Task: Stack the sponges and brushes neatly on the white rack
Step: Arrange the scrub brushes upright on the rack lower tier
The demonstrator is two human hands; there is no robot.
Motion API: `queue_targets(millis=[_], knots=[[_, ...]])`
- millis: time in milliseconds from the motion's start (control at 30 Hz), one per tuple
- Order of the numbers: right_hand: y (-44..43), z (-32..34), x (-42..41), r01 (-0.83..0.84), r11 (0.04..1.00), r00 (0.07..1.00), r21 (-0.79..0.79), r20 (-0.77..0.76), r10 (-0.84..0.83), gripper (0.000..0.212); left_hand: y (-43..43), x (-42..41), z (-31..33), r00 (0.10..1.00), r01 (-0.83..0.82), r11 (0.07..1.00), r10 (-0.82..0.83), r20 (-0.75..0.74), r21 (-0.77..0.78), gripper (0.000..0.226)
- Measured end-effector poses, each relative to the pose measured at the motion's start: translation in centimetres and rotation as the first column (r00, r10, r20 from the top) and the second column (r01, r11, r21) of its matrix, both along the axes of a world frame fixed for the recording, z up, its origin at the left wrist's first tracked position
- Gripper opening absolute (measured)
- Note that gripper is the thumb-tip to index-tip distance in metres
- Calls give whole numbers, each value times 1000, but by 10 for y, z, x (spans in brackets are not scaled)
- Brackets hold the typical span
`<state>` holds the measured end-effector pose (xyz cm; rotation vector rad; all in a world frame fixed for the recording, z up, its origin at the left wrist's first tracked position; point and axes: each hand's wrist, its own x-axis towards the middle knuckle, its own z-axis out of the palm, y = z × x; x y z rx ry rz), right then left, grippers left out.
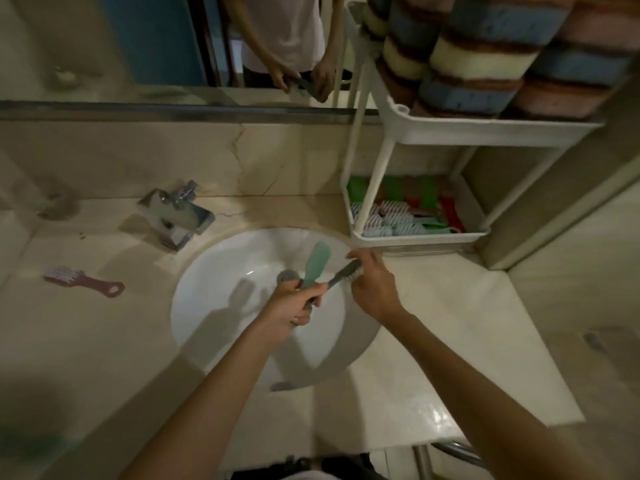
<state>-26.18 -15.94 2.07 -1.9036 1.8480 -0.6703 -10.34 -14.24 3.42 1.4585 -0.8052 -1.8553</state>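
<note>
Over the white sink (221, 271), my left hand (294, 308) grips the handles of two brushes: a mint green brush (316, 263) pointing up and a grey brush (343, 273) pointing right. My right hand (372, 289) holds the bristle end of the grey brush. A pink brush (83, 280) lies on the counter at the left. The white rack (415, 237) stands at the right; its lower shelf holds several brushes (398, 216) and its top shelf holds striped sponges (485, 53) stacked side by side.
A chrome faucet (176, 216) stands behind the sink on the beige counter. A mirror (156, 46) runs along the back wall and reflects a person's hands. A wall panel sits right of the rack. Bare counter lies right of the sink.
</note>
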Motion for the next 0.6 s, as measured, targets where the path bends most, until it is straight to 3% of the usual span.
queue_targets(millis=[33, 67, 133, 200, 333, 467, 533, 600], knots=[[3, 2, -11, 162, 985, 967, 57, 191, -170, 39, 0, -11, -1, 999, -25, 1000, 24, -31, -9, 22], [6, 5, -20, 280, 940, 850, 193, 405, -336, 39, 0, -22, -1, 998, -30, 999, 29, -52, -14, 24], [6, 8, -36, 230, 837, 522, 496, 663, -537, 32, 2, -41, -2, 996, -9, 1000, 7, -84, -19, 23], [5, 8, -51, 100, 799, 427, 593, 700, -573, 17, 2, -59, -5, 994, 13, 1000, -15, -108, -19, 23], [0, 5, -79, 44, 829, 273, 558, 791, -547, 6, -1, -92, -9, 996, 31, 999, -32, -86, -15, 22], [-12, 14, -108, 80, 847, 321, 526, 791, -521, 24, -6, -120, -6, 987, 72, 996, -64, 148, -47, 20], [-28, 27, -126, 153, 871, 421, 467, 767, -485, 33, -11, -129, -8, 954, 85, 990, -47, 296, -116, 19], [-53, 42, -146, 197, 908, 577, 371, 705, -413, 39, -19, -134, -11, 875, 132, 964, -5, 483, -230, 22]])
